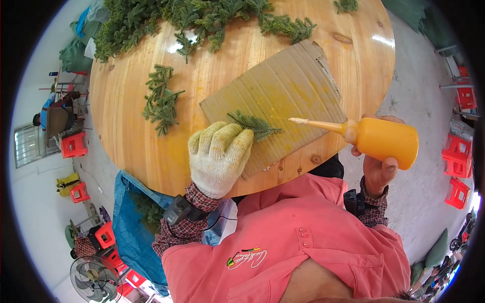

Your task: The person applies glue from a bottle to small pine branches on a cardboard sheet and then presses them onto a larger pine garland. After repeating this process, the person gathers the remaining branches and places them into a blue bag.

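Observation:
My left hand (220, 159), in a white knit glove stained yellow, is closed on a small green fir sprig (255, 125). The sprig's needled tip points right, over a corrugated cardboard sheet (283, 76) marked with yellow smears. My bare right hand (379, 169) grips an orange-yellow squeeze bottle (388, 141) lying nearly level. Its long tapered nozzle, pale at the tip, points left toward the sprig, with a gap between them. A thin yellow strand shows by the nozzle tip.
A heap of fir branches (136, 25) covers the far left of the round wooden table (369, 65). One loose branch (161, 101) lies left of the cardboard. A blue bag (129, 222) with greenery hangs below the near left edge. Red stools (457, 156) and a fan (93, 278) stand around.

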Available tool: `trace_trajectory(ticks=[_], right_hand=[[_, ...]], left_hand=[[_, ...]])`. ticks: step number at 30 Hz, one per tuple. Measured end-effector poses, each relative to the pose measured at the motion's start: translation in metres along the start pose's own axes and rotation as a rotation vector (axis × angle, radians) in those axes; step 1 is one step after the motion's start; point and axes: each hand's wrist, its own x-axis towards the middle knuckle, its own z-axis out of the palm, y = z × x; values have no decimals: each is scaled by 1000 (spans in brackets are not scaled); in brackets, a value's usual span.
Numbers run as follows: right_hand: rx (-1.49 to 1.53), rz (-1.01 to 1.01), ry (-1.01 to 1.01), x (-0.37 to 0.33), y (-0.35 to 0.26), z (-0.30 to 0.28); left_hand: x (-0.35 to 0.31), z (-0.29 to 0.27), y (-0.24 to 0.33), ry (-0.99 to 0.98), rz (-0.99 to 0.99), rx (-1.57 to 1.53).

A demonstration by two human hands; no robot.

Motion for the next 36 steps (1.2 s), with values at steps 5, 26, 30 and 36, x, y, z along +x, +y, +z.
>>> trace_trajectory(ticks=[5, 26, 30, 36], right_hand=[[-10, 53, -51, -4, -5, 12], [-221, -227, -221, -10, 9, 43], [-256, -252, -227, -9, 8, 44], [-343, -338, -255, -11, 3, 41]], left_hand=[[-7, 6, 3, -56, -29, -15], [-6, 9, 7, -73, -153, -109], [-3, 8, 6, -14, -127, -40], [-2, 10, 0, -114, -111, -71]])
